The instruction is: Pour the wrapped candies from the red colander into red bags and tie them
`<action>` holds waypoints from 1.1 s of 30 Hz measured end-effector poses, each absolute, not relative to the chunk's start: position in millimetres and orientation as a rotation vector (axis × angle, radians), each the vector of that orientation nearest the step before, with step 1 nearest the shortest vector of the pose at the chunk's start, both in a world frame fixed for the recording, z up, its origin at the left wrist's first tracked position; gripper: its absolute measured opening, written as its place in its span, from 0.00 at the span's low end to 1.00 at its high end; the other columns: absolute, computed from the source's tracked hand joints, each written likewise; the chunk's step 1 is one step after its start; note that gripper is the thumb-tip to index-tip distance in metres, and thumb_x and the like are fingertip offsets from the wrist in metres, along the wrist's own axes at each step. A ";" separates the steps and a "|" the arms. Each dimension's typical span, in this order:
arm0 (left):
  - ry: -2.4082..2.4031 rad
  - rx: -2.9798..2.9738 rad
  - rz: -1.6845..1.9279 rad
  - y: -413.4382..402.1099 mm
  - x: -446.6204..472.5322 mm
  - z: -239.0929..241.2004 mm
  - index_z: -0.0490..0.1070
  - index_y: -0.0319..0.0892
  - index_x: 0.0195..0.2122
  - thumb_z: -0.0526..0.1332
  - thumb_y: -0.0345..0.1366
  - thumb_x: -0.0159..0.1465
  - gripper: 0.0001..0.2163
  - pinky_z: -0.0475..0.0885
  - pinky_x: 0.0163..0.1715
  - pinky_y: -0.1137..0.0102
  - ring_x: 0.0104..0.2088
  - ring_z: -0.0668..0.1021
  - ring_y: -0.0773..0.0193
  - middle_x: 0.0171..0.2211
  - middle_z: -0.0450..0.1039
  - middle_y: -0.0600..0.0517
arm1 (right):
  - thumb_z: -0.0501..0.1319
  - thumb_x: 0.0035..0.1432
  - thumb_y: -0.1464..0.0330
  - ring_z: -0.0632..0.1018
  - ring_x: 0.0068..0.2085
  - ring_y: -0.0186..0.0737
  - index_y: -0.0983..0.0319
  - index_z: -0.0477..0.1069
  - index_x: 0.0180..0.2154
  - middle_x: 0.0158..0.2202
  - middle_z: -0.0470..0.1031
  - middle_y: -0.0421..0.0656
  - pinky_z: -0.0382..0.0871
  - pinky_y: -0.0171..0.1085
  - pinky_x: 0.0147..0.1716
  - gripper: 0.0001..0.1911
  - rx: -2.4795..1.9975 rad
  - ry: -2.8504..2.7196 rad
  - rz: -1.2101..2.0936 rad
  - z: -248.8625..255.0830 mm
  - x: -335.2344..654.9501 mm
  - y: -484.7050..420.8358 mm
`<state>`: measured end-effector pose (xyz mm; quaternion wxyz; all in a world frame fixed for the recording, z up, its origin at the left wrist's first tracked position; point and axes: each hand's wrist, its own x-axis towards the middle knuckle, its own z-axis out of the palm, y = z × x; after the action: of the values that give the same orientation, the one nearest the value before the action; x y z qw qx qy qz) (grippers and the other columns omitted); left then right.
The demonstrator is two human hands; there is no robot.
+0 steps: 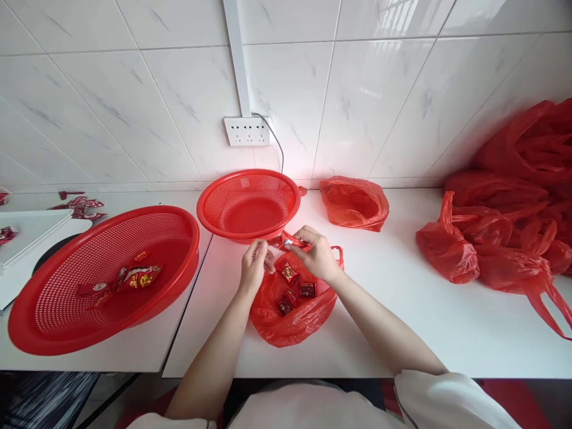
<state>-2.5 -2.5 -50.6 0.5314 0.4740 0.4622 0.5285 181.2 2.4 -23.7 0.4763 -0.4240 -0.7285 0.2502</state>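
On the white table in front of me, an open red plastic bag (292,330) holds several wrapped candies (289,273) in red, gold and dark wrappers. Over the bag's far side, my right hand (318,253) is closed on a small red candy packet (292,241) with a white and silver patch. My left hand (255,267) is just left of it, above the bag's left rim, with thumb and fingers pinched together; what lies between them is too small to make out.
A red perforated basket (248,179) stands behind the bag. Another large red basket (187,238) at left holds several wrapped candies. An open red bag (353,223) sits near the wall, and several tied red bags (451,253) are piled at right. A socket panel (247,131) is on the wall.
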 end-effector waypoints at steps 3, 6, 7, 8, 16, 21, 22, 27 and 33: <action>1.029 0.921 1.077 0.5 -3.2 -51.8 0.73 0.38 0.36 0.53 0.60 0.60 0.27 0.70 0.19 0.71 0.21 0.76 0.64 0.26 0.75 0.48 | 0.52 0.63 0.72 0.72 0.48 0.45 0.58 0.75 0.42 0.42 0.74 0.48 0.68 0.44 0.47 0.14 -0.932 -2.027 0.255 -21.0 181.0 -1.8; 0.928 0.898 1.065 -0.1 -2.6 -50.6 0.74 0.39 0.43 0.59 0.56 0.59 0.24 0.73 0.25 0.70 0.29 0.79 0.61 0.34 0.78 0.45 | 0.51 0.62 0.74 0.70 0.54 0.45 0.55 0.70 0.50 0.52 0.72 0.46 0.63 0.50 0.55 0.18 -0.822 -2.323 0.254 -14.9 183.7 -5.3; 0.940 0.925 1.124 -0.6 -2.4 -49.9 0.74 0.40 0.45 0.62 0.51 0.58 0.21 0.73 0.27 0.71 0.30 0.79 0.62 0.35 0.78 0.47 | 0.53 0.61 0.74 0.69 0.56 0.45 0.55 0.68 0.53 0.55 0.70 0.45 0.59 0.53 0.59 0.20 -0.796 -2.378 0.293 -12.5 184.3 -6.4; 0.967 0.961 1.182 -1.0 -2.2 -49.3 0.74 0.41 0.46 0.65 0.47 0.58 0.19 0.72 0.27 0.72 0.30 0.78 0.63 0.35 0.78 0.49 | 0.53 0.60 0.74 0.68 0.58 0.46 0.54 0.67 0.54 0.58 0.68 0.44 0.54 0.56 0.61 0.21 -0.786 -2.389 0.338 -10.6 184.3 -7.4; 0.961 1.194 1.329 -3.9 2.5 -46.0 0.75 0.41 0.45 0.66 0.41 0.57 0.16 0.73 0.38 0.71 0.39 0.78 0.61 0.40 0.78 0.48 | 0.58 0.59 0.56 0.75 0.39 0.39 0.62 0.69 0.42 0.40 0.75 0.46 0.70 0.40 0.41 0.17 -1.032 -1.423 1.094 -30.8 161.0 0.9; 1.029 1.264 1.125 -4.0 2.8 -57.4 0.75 0.37 0.42 0.65 0.45 0.58 0.17 0.75 0.30 0.68 0.30 0.79 0.61 0.34 0.77 0.48 | 0.61 0.56 0.54 0.69 0.29 0.31 0.62 0.69 0.30 0.27 0.69 0.37 0.64 0.33 0.33 0.17 -0.918 -1.186 1.263 -44.0 160.7 11.4; 1.038 1.279 1.083 -3.9 2.6 -59.5 0.75 0.36 0.40 0.65 0.45 0.58 0.17 0.75 0.27 0.68 0.27 0.78 0.62 0.31 0.76 0.49 | 0.61 0.56 0.54 0.68 0.28 0.31 0.62 0.68 0.30 0.27 0.68 0.37 0.64 0.33 0.32 0.17 -0.911 -1.164 1.249 -44.5 161.8 12.1; 0.984 1.341 1.086 -3.7 1.3 -59.8 0.75 0.37 0.38 0.62 0.44 0.61 0.13 0.72 0.25 0.71 0.23 0.75 0.67 0.27 0.73 0.52 | 0.63 0.56 0.56 0.68 0.29 0.31 0.62 0.68 0.30 0.28 0.69 0.37 0.63 0.32 0.32 0.15 -0.886 -1.120 1.283 -44.5 163.3 10.9; 0.959 1.583 1.040 -3.5 -5.6 -58.9 0.74 0.38 0.29 0.62 0.41 0.61 0.11 0.67 0.24 0.73 0.22 0.71 0.69 0.21 0.69 0.54 | 0.60 0.57 0.54 0.68 0.27 0.32 0.62 0.70 0.33 0.27 0.69 0.38 0.63 0.33 0.30 0.17 -0.848 -1.052 1.469 -41.1 162.6 8.5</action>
<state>-5.6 -3.5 -58.9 0.4877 0.6509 0.3943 0.4278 162.6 8.5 -41.1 0.5419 -0.3572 -0.4430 0.6184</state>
